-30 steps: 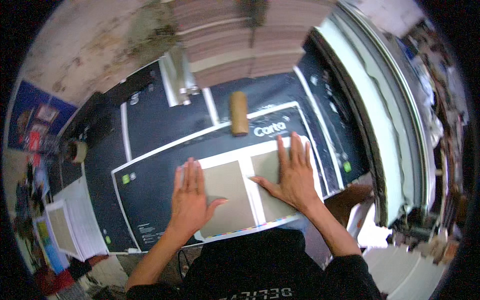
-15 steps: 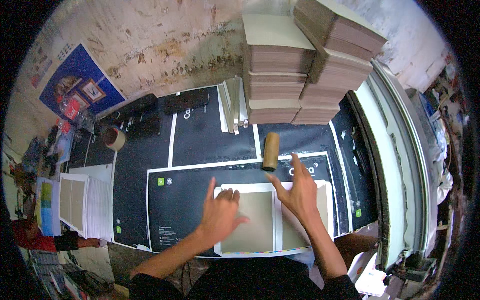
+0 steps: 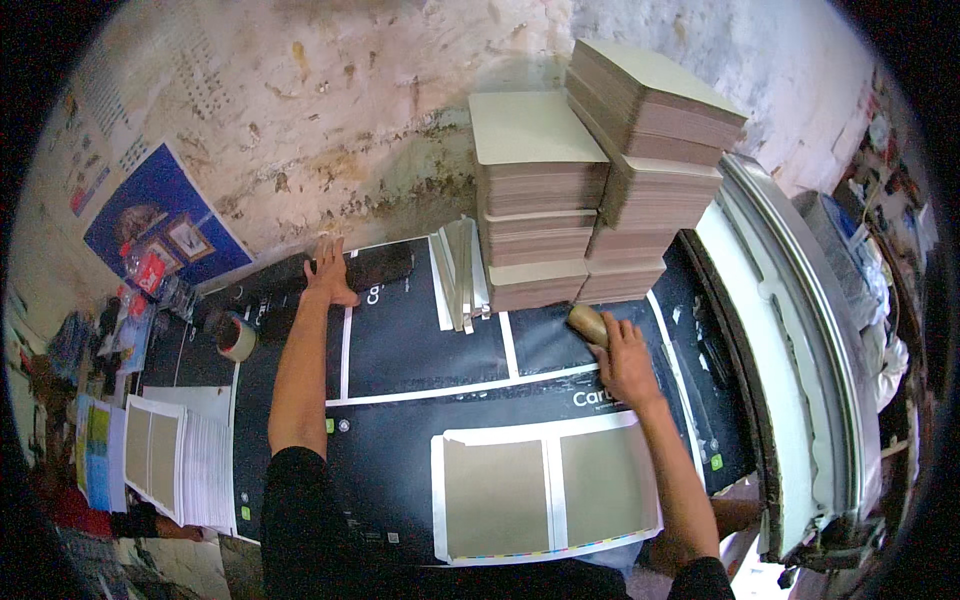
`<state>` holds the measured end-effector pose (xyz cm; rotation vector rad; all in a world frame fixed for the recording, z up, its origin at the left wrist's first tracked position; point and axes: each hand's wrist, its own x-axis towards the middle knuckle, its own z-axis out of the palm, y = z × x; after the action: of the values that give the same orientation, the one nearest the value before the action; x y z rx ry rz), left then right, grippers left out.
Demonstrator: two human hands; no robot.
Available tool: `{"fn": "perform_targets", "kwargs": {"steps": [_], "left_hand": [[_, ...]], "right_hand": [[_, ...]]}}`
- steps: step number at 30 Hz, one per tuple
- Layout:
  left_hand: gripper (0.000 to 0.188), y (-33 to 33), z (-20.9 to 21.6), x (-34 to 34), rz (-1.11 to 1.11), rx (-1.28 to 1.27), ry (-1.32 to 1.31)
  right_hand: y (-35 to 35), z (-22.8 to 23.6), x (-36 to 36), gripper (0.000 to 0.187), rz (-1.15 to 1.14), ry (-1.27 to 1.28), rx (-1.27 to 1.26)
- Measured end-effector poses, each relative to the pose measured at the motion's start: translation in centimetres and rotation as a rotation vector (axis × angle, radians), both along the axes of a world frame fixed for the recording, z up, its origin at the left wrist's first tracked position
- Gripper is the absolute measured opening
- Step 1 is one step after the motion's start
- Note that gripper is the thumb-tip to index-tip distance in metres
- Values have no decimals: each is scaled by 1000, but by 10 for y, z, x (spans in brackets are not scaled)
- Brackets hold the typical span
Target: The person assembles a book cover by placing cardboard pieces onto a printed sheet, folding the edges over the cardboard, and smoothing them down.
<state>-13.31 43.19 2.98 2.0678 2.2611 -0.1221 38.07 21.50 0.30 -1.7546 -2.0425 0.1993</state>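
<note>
At the far left of the table, my left hand reaches out with fingers spread, over the end of a long black block by the wall. Nothing shows in its grasp. My right hand is closed round the near end of a short brown cylinder, which lies tilted in front of the board stacks. Between my arms, near the front edge, lies a white-edged cover sheet bearing two grey-brown boards side by side, its borders folded in at the top and sides.
Tall stacks of greyboard stand at the back, beside narrow board strips. To the left are a tape roll and a pile of covers. A long metal-edged machine bounds the right. Another person's hand shows at lower left.
Both hands have left the cover sheet. My left hand has gone far forward and left; my right has taken hold of the cylinder, which is now turned and further right. The view has tilted up.
</note>
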Motion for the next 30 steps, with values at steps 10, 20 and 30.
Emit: {"fn": "perform_targets", "kwargs": {"steps": [10, 20, 30], "left_hand": [[122, -8, 5, 6, -151, 191, 310], [102, -26, 3, 15, -55, 360, 377], [104, -35, 6, 18, 0, 324, 341]], "right_hand": [[7, -34, 21, 60, -72, 48, 261], [-8, 6, -21, 76, -151, 4, 467], [56, -15, -236, 64, 541, 154, 233]]}}
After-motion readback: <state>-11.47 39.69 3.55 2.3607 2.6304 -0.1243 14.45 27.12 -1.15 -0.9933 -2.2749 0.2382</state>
